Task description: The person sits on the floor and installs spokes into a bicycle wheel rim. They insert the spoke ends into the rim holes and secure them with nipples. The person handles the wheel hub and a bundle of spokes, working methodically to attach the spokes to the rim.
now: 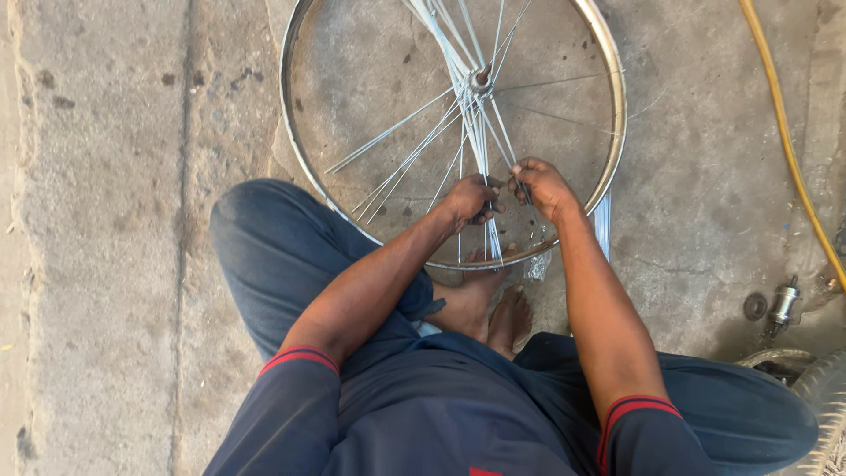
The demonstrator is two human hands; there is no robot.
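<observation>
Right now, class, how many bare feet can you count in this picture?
2. Both sit side by side under the wheel rim: one foot pressed against the rim's near edge, the other foot just right of it. Clothing hides the heels.

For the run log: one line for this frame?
left hand: grips thin silver spokes | right hand: same | round metal wheel rim: on concrete

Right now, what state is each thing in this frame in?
Round silver metal wheel rim: lying flat on the concrete, no tyre on it.
Thin silver spokes: loose, fanned unevenly from the hub.
Small metal hub: off-centre inside the rim.
Left hand: closed on spokes.
Right hand: closed on spokes.
Yellow hose: lying on the ground.
</observation>
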